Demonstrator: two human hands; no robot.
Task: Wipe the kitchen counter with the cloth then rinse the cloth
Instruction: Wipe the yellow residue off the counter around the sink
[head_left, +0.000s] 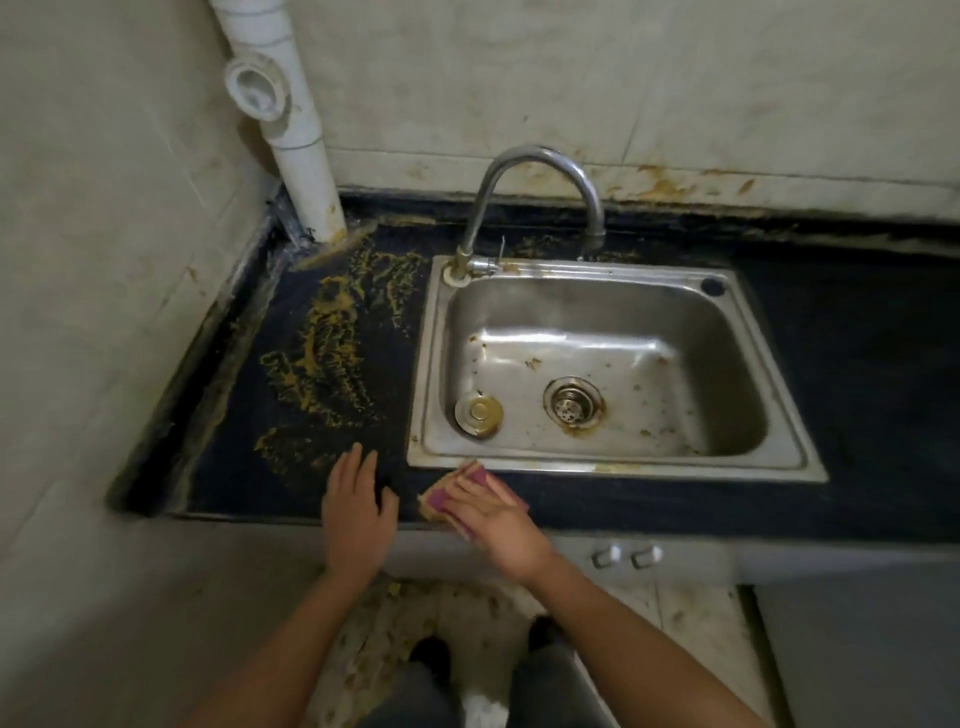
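Right hand (498, 514) pressing cloth (435, 500), plug (478, 410) in sink (675, 464)

The counter (857, 415) is seen as dark navy, nearly black. Ochre-yellow streaks (332, 353) in combed, feathery lines are spread over its left end, up to the back left corner. The cloth (437, 500) at the front edge is shown magenta, soiled tan. The sink (779, 405) is silver steel, flecked with brown. The pipe (306, 156) is white.
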